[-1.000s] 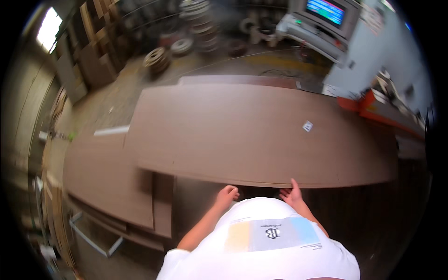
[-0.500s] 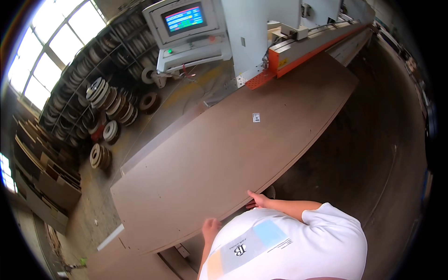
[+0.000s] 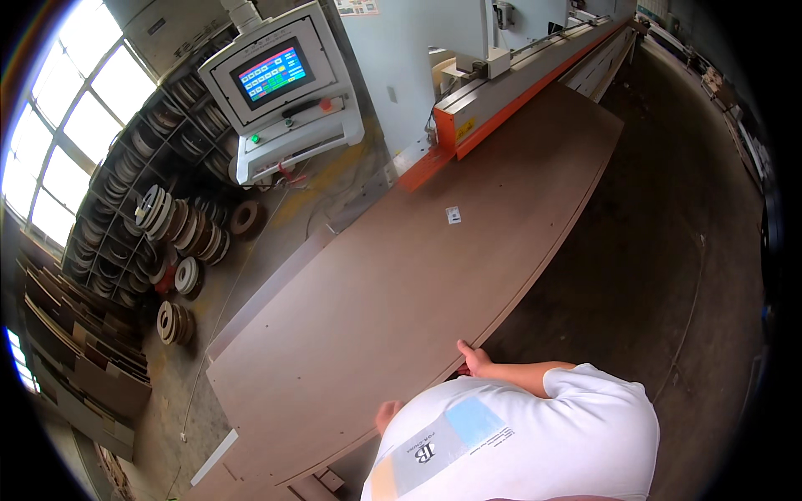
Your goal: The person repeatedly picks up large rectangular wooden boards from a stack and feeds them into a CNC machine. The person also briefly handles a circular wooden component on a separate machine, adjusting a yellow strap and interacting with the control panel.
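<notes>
A long brown board [image 3: 368, 309] with a bowed near edge lies in front of me, a small white label [image 3: 454, 215] on its face. My right hand [image 3: 476, 359] grips this near edge, thumb on top and fingers curled underneath. Further left along the same edge is my left hand [image 3: 388, 415], partly hidden by my white shirt; its fingers do not show clearly. The board's far end lies beside the orange guard [image 3: 426, 167] of a grey machine [image 3: 535, 67].
A control panel [image 3: 276, 79] with a lit screen stands beyond the board. Rolls of edge banding [image 3: 180, 225] are stacked on the floor before a full rack [image 3: 125, 184]. Boards [image 3: 83, 351] lean at the far left. Dark floor [image 3: 635, 275] stretches to the right.
My view has swung, so the control panel and orange guard sit further left and tilted. My left hand is now more covered by my shirt. The right hand keeps its grip on the edge.
</notes>
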`<state>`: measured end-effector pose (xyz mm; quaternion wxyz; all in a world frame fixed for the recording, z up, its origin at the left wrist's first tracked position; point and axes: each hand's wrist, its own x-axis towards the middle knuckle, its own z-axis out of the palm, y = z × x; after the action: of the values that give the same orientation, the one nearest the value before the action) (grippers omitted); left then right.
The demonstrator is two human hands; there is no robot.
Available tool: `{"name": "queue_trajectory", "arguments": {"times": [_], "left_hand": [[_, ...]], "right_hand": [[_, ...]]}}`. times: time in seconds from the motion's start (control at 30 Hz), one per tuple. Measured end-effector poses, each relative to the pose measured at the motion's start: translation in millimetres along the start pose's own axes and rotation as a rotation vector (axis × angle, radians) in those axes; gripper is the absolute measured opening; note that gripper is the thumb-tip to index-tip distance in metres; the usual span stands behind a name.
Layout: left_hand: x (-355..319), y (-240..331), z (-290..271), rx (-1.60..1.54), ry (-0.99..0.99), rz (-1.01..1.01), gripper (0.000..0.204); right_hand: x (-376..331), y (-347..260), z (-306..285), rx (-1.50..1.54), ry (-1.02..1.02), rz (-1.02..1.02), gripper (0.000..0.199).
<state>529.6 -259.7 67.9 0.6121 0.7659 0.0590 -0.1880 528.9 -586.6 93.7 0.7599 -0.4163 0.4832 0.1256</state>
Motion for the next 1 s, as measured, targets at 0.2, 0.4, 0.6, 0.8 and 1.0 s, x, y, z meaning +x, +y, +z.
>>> {"name": "queue_trajectory", "arguments": {"times": [0.2,0.4,0.6,0.8,1.0], "left_hand": [[15.0,-3.0,46.3,0.061,-0.102,0.167,0.027],[-2.0,27.9,66.7,0.213,-0.157,0.146,0.029],[-38.0,80.5,30.0,0.146,-0.158,0.233,0.030],[-62.2,32.6,-8.1,0.048,-0.039,0.197,0.029],[-78.0,49.9,-34.3,-0.005,-0.092,0.175,0.028]], "right_hand": [[46.3,-5.1,-41.2,-0.022,0.153,-0.167,0.064],[35.3,-50.4,-53.0,0.207,0.152,-0.213,0.066],[20.4,-42.2,-45.7,0.237,0.155,-0.137,0.063],[-3.0,-6.2,-1.1,0.038,-0.001,-0.003,0.058],[-33.4,22.8,23.2,-0.117,-0.144,0.064,0.063]]}}
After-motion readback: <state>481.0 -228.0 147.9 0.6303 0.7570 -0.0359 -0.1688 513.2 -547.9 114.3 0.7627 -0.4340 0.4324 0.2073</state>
